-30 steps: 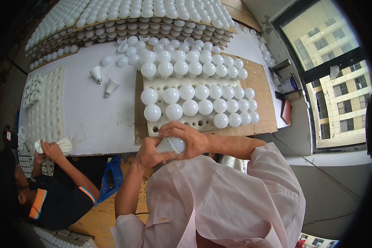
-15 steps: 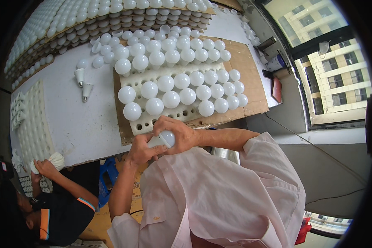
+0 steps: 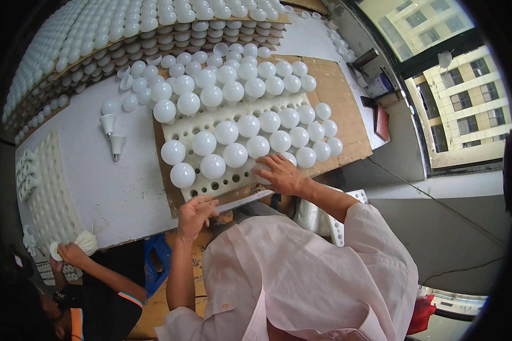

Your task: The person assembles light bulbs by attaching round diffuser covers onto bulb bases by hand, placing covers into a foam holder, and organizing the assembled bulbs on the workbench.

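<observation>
My right hand [image 3: 281, 175] reaches over the near side of a white foam tray [image 3: 210, 187], its fingers closed around the dome of a white light bulb [image 3: 261, 175] at the near row. That bulb is mostly hidden beneath the fingers. My left hand [image 3: 194, 215] hovers beside the tray's near left corner, fingers loosely bent and apart, holding nothing. Rows of bulbs with round white domes [image 3: 213, 166] stand upright in the tray. Several holes show along its near left edge.
Cardboard [image 3: 347, 128] lies under the tray. Two loose bulb bodies [image 3: 117, 146] and several white domes [image 3: 130, 103] rest on the white table [image 3: 91, 176]. Stacked boards of bulbs [image 3: 125, 40] fill the far left. A co-worker's hands [image 3: 68, 256] hold a whitish bundle at lower left.
My hands have parted. The right one has carried the bulb from in front of my chest to the tray's near row; the left has let go and stays near the table edge.
</observation>
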Demonstrator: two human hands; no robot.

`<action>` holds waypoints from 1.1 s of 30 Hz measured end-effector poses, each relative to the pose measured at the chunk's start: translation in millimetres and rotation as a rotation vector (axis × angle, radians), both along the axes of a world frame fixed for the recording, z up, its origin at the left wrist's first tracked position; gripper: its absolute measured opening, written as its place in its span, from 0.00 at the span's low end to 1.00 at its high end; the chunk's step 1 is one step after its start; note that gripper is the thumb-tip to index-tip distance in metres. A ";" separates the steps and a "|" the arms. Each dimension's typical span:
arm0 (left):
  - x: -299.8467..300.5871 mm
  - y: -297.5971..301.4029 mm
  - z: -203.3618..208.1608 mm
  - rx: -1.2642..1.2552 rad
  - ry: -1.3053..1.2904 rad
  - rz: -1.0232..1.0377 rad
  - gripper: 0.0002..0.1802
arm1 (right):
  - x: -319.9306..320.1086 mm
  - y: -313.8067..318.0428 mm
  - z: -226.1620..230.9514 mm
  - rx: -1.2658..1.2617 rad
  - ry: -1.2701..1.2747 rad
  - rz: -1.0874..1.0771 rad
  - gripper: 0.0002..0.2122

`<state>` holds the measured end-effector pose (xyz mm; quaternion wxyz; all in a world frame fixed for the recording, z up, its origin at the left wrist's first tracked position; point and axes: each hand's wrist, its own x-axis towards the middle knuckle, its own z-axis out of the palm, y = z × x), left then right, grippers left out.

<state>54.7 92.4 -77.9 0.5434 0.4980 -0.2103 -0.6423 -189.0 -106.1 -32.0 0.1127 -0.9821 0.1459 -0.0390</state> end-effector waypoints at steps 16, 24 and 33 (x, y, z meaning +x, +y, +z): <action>83.0 -32.1 19.4 0.151 -0.428 0.692 0.12 | 110.7 -322.6 21.1 0.203 -0.113 -0.528 0.17; 185.5 -99.3 -38.7 0.449 -1.243 0.738 0.27 | 147.8 -449.3 -67.9 0.074 0.514 -0.289 0.37; 248.8 -122.7 -113.5 0.849 -1.359 0.429 0.37 | 129.4 -473.3 -106.2 0.125 0.288 -0.261 0.33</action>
